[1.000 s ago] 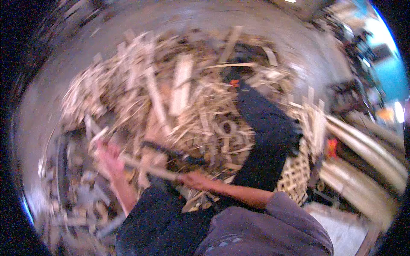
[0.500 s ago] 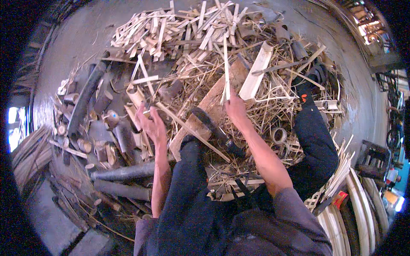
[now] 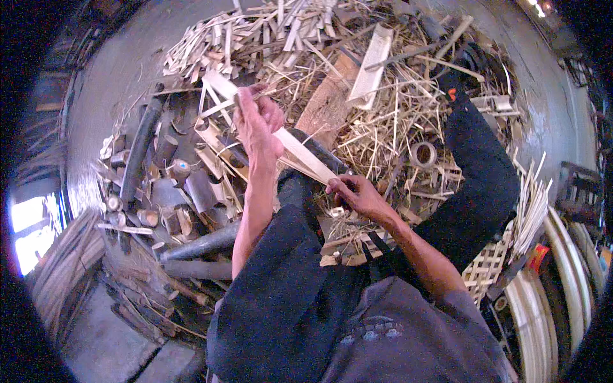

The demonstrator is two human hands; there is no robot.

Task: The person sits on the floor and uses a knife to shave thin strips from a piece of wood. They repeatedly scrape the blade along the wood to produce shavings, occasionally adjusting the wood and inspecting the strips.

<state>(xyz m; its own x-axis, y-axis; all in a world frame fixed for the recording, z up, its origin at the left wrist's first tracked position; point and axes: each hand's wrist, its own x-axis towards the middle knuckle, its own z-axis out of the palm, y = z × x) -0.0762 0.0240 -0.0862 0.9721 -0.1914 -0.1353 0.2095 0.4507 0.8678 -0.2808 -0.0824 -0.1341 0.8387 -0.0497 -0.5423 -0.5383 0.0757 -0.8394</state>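
A pale split-bamboo strip point(image 3: 299, 149) stretches slantwise between my hands, over my left knee. My right hand point(image 3: 361, 198) pinches its near end between thumb and fingers. Farther up, my left hand point(image 3: 258, 124) is closed around the strip with the fingers curled, and the strip's far end sticks out beyond it. Behind the strip lies a dark tool-like piece point(image 3: 324, 153), partly covered, so its kind does not show. A reddish-brown wooden board point(image 3: 329, 99) slopes away beyond, with a halved bamboo piece point(image 3: 372, 69) to its right.
Piled bamboo slats point(image 3: 217, 41) lie at the far side, and thin shavings point(image 3: 389, 124) cover the middle floor. Cut bamboo sections point(image 3: 201, 190) and dark poles point(image 3: 143, 143) lie to the left. A bamboo ring point(image 3: 423, 154) sits by my right leg; long strips point(image 3: 530, 319) stand right.
My left hand, open before, has risen and closed on the strip. My right hand has come down toward me, and the strip now lies slanted between both hands. The view has shifted.
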